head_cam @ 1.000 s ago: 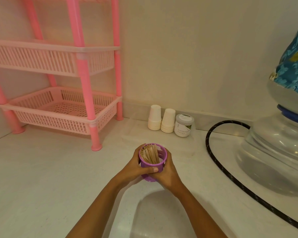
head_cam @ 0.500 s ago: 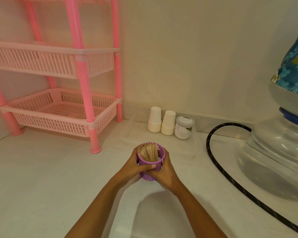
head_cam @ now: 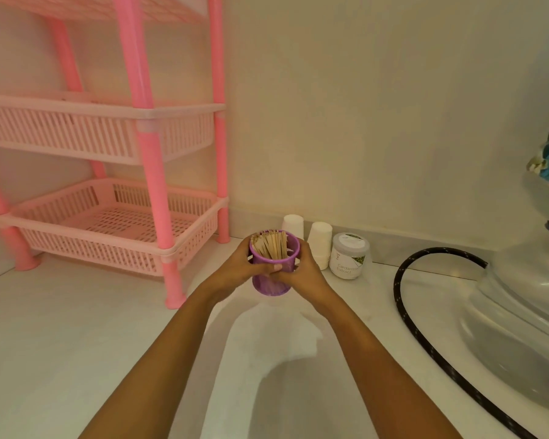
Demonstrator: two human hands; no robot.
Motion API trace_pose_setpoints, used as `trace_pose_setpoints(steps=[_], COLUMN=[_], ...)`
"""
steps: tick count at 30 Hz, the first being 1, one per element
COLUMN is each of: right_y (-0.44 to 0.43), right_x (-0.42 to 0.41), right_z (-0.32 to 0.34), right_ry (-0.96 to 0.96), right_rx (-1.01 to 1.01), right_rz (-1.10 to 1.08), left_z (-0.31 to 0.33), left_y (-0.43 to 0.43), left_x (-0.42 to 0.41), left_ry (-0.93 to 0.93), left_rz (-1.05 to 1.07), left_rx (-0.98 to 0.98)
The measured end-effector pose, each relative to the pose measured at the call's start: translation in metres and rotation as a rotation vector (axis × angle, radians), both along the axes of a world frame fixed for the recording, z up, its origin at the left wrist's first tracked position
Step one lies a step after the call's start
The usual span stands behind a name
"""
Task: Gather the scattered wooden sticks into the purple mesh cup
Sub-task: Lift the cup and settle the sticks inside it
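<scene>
Purple cup, head view: the purple mesh cup (head_cam: 271, 286) is upright between both hands over the white counter (head_cam: 76, 343), with the wooden sticks (head_cam: 271, 245) bundled inside
Hands: left hand (head_cam: 235, 270) and right hand (head_cam: 305, 274) curl round its wall, thumbs meeting in front
Tipping risk: a tilt would likely slide the loose sticks over the rim
Knocking risk: the light paper cups (head_cam: 320, 236) just behind could topple
Textures: slotted plastic wall, probably flexible; flat, pale, smooth wood
</scene>
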State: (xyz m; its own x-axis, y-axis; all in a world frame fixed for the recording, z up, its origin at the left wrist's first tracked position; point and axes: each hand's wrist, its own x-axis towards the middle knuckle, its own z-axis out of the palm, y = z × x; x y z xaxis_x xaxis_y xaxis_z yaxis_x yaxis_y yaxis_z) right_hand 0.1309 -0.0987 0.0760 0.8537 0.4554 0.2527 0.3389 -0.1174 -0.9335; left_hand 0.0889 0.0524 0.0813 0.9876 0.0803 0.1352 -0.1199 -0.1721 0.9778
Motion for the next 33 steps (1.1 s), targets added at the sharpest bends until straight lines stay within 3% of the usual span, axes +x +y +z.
trace_pose_setpoints(steps=[13, 33], right_y=[0.046, 0.059], right_x=[0.052, 0.062], right_z=[-0.026, -0.046], right_ry=[0.066, 0.105], right_rx=[-0.031, -0.177], right_rz=[-0.017, 0.050], left_z=[-0.025, -0.052], left_y=[0.041, 0.057], left_x=[0.055, 0.060], left_ry=[0.082, 0.170], left_rz=[0.093, 0.136], left_rx=[-0.022, 0.164])
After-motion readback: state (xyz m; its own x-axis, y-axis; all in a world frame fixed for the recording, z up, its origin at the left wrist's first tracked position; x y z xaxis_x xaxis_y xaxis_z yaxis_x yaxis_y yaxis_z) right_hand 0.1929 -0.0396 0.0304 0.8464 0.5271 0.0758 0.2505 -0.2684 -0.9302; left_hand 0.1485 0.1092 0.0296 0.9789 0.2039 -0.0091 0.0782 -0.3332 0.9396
